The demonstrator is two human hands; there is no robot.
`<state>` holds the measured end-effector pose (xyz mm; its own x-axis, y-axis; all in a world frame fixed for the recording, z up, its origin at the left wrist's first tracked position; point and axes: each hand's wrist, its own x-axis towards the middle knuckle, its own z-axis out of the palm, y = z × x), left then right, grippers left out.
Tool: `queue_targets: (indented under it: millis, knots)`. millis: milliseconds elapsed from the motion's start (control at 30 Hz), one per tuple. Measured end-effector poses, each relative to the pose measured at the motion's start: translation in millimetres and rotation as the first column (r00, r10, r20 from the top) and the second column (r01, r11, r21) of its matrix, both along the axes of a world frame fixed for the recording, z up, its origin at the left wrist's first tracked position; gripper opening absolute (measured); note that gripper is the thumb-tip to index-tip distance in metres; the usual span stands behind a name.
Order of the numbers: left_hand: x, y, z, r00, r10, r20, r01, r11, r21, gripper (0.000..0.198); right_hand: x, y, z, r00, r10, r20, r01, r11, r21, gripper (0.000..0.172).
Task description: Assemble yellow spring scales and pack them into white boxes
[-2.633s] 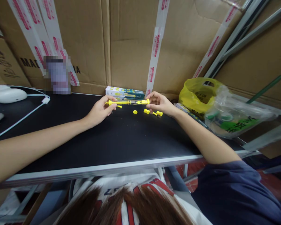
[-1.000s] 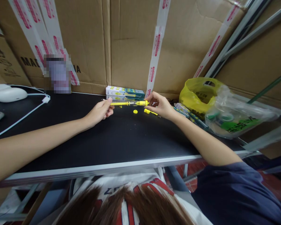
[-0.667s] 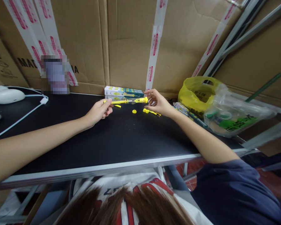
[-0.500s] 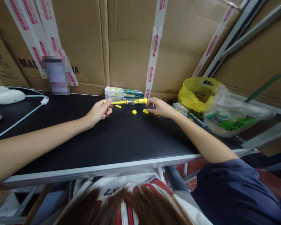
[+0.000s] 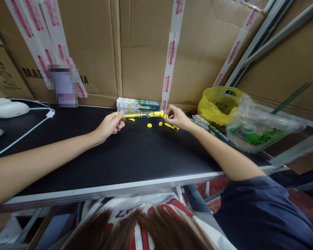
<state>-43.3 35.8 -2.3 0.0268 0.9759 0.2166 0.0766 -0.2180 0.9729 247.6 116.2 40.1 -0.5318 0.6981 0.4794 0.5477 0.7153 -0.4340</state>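
In the head view, my left hand [image 5: 111, 123] is gripping the yellow tool [image 5: 141, 115] by its left end, holding it above the table [image 5: 106, 166]. My right hand [image 5: 179, 118] is pinching a small yellow cap [image 5: 166, 116] just beside its right end; whether they're touching, I can't quite tell. The tool is looking light, stiff and smooth, probably slippery, perhaps brittle midway, so its ends are inviting the grip.

A brown cardboard panel [image 5: 143, 62] is being crossed by white, red-printed tape strips [image 5: 169, 55]. At right, a yellow plastic bag [image 5: 208, 106] is being partly hidden by a crumpled clear plastic bag [image 5: 266, 135]; at left, a rounded white device [image 5: 11, 110] is being flanked by a pale-blue cable [image 5: 18, 139].
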Motion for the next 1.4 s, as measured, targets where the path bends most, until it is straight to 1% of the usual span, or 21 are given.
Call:
queue_targets:
  millis: [67, 100, 167, 267, 467, 567, 667, 833, 1100, 1300, 1400]
  knots:
    - [0, 0, 0.3, 1.0, 0.0, 0.009, 0.0, 1.0, -0.002, 0.036, -3, -7, 6.7, 0.984, 0.102, -0.147, -0.109, 0.993, -0.037, 0.023]
    - [0, 0, 0.4, 1.0, 0.003, 0.011, -0.003, 1.0, -0.001, 0.036, -5, -10, 9.5, 0.974, 0.136, -0.179, -0.146, 0.988, -0.043, 0.023]
    - [0, 0, 0.5, 1.0, 0.013, 0.01, -0.013, 1.0, 0.002, 0.035, -7, -17, 13.2, 0.969, 0.162, -0.186, -0.171, 0.985, -0.035, 0.022]
    - [0, 0, 0.6, 1.0, 0.029, 0.004, -0.029, 1.0, 0.008, 0.034, -9, -22, 13.8, 0.977, 0.158, -0.142, -0.159, 0.987, 0.002, 0.019]
    - [-2, 1, -1.0, 0.999, 0.048, -0.009, -0.048, 0.999, 0.026, 0.035, -7, -20, 10.2, 0.988, 0.147, -0.054, -0.141, 0.985, 0.095, 0.014]
    - [-2, 0, -1.7, 0.998, 0.052, -0.019, -0.052, 0.998, 0.033, 0.036, -8, -22, 10.6, 0.991, 0.131, -0.035, -0.124, 0.982, 0.143, 0.014]
    - [-1, 0, -1.2, 0.998, 0.053, -0.023, -0.052, 0.998, 0.032, 0.036, -11, -25, 11.4, 0.992, 0.12, -0.049, -0.111, 0.982, 0.155, 0.012]
    - [0, -2, 0.7, 0.997, 0.066, -0.025, -0.065, 0.997, 0.038, 0.035, -12, -29, 13.1, 0.988, 0.128, -0.089, -0.114, 0.983, 0.145, 0.015]
    - [-1, 0, 0.5, 0.998, 0.053, -0.024, -0.052, 0.998, 0.047, 0.035, -10, -29, 13.8, 0.991, 0.114, -0.068, -0.106, 0.989, 0.1, 0.018]
    - [0, -1, 0.4, 0.999, 0.046, -0.007, -0.045, 0.998, 0.039, 0.034, -9, -24, 14.3, 0.978, 0.175, -0.114, -0.176, 0.984, 0.006, 0.023]
    - [0, -2, 1.5, 1.0, 0.03, 0.002, -0.03, 0.999, 0.036, 0.034, -9, -24, 15.6, 0.975, 0.185, -0.122, -0.193, 0.979, -0.06, 0.023]
